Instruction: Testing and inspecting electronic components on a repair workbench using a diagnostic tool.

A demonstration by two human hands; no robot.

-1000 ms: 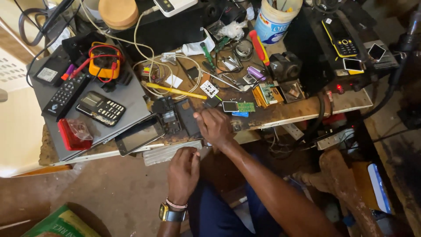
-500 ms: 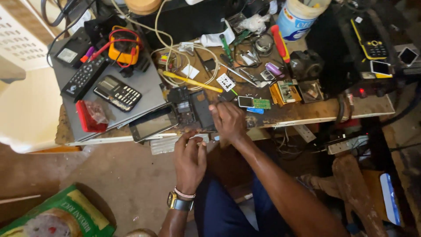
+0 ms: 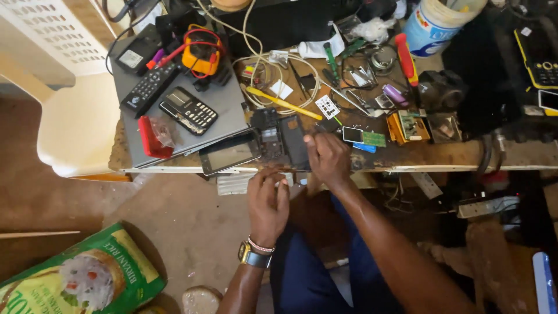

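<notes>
My right hand (image 3: 328, 160) rests on the front of the wooden workbench (image 3: 442, 156). Its thumb and fingertips pinch the right edge of a black phone part (image 3: 293, 139). That part lies beside an opened black phone body (image 3: 268, 135). My left hand (image 3: 268, 200), with a watch and a bead band at the wrist, is curled just under the bench's front edge. A small pale bit shows at its fingertips, too small to identify. A black screen frame (image 3: 229, 152) lies just left of the phone body.
A grey laptop (image 3: 224, 110) carries a keypad phone (image 3: 189, 110), a remote (image 3: 151, 88) and a yellow multimeter (image 3: 200, 52). Wires, a yellow tool (image 3: 283, 103), a red-handled screwdriver (image 3: 405, 58), a green circuit board (image 3: 374, 139) and a bucket (image 3: 433, 26) crowd the bench. White chair (image 3: 75, 116) left; green rice bag (image 3: 75, 279) on the floor.
My left hand has risen from my lap to the bench's front edge. My right hand stays at the phone parts. The view has tilted, showing more floor and the rice bag.
</notes>
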